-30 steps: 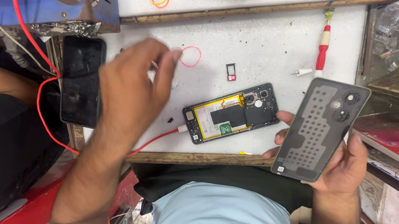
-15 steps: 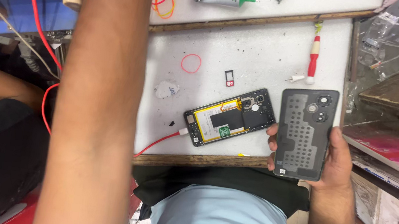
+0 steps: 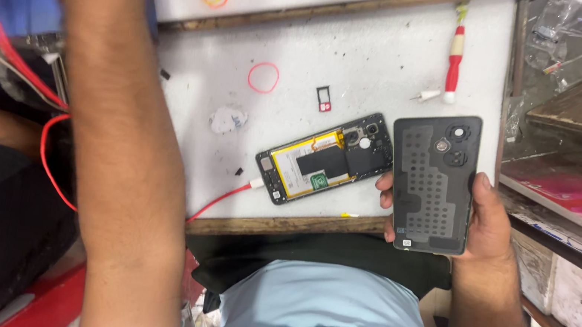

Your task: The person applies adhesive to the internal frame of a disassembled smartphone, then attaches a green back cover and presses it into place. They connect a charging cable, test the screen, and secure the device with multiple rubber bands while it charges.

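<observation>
The right hand (image 3: 482, 222) grips the phone back cover (image 3: 432, 181) just right of the opened phone (image 3: 325, 159); steady it squarely; the left hand's grip can't be told.

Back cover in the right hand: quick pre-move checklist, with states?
1. Right hand grips the back cover firmly: ok.
2. Cover's inner face turned up: ok.
3. Opened phone lying flat on the white mat, battery exposed: ok.
4. Red cable plugged into the phone's end: ok.
5. Left hand free: cannot tell, only the forearm shows, reaching past the top edge.
6. Red screwdriver clear of the phone: ok.
</observation>
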